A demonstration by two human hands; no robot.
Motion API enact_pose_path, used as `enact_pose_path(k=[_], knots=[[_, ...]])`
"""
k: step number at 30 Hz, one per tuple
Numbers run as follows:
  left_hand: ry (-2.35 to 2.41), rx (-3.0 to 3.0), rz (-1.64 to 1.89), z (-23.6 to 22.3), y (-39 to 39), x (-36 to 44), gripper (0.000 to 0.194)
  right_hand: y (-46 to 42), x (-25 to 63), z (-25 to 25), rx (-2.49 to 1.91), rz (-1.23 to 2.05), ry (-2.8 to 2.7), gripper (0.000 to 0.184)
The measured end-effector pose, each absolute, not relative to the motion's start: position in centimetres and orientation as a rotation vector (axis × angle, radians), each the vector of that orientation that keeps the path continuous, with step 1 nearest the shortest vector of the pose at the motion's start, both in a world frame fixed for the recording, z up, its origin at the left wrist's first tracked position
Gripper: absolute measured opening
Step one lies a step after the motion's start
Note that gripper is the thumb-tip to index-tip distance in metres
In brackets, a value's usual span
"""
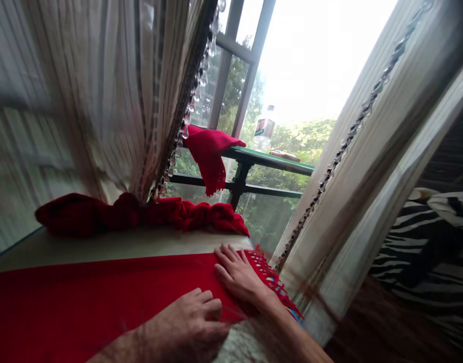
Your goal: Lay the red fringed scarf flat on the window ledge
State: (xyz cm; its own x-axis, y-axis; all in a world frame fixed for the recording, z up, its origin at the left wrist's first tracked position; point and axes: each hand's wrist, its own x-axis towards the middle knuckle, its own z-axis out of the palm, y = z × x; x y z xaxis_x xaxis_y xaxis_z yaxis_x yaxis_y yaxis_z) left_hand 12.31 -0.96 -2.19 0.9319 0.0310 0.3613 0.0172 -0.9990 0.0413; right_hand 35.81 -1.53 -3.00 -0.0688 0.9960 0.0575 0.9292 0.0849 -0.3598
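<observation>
A red fringed scarf (114, 292) lies spread over the pale table (140, 243), its tasselled end at the right edge. My right hand (239, 275) rests flat on the cloth near the fringe, fingers stretched out. Closer to me, my left hand (193, 320) is closed with its fingers curled at the scarf's near edge, and it seems to pinch the cloth there. The pinch itself is partly hidden by the fingers. Behind the scarf, a bunched red cloth (193, 216) runs along the table's far side.
Another red fringed cloth (210, 151) hangs over the green window rail (280, 162). On the rail stand a clear plastic bottle (264, 130) and a small flat packet (286, 155). Beaded curtains (114, 101) flank the window. Zebra-striped fabric (423, 252) lies at right.
</observation>
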Motion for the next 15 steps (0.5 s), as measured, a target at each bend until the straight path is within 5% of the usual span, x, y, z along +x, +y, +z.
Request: enact_pose_path(k=[10,15], knots=[[0.781,2.608,0.644,3.5,3.6,-2.4,0.027,2.3,34.9,-1.2,-1.778,0.322,-2.086,0.077],[1.547,2.322,0.926,5.6,0.8,-14.5,0.038,5.7,35.1,-5.4,-1.786,0.237,-2.119,0.073]])
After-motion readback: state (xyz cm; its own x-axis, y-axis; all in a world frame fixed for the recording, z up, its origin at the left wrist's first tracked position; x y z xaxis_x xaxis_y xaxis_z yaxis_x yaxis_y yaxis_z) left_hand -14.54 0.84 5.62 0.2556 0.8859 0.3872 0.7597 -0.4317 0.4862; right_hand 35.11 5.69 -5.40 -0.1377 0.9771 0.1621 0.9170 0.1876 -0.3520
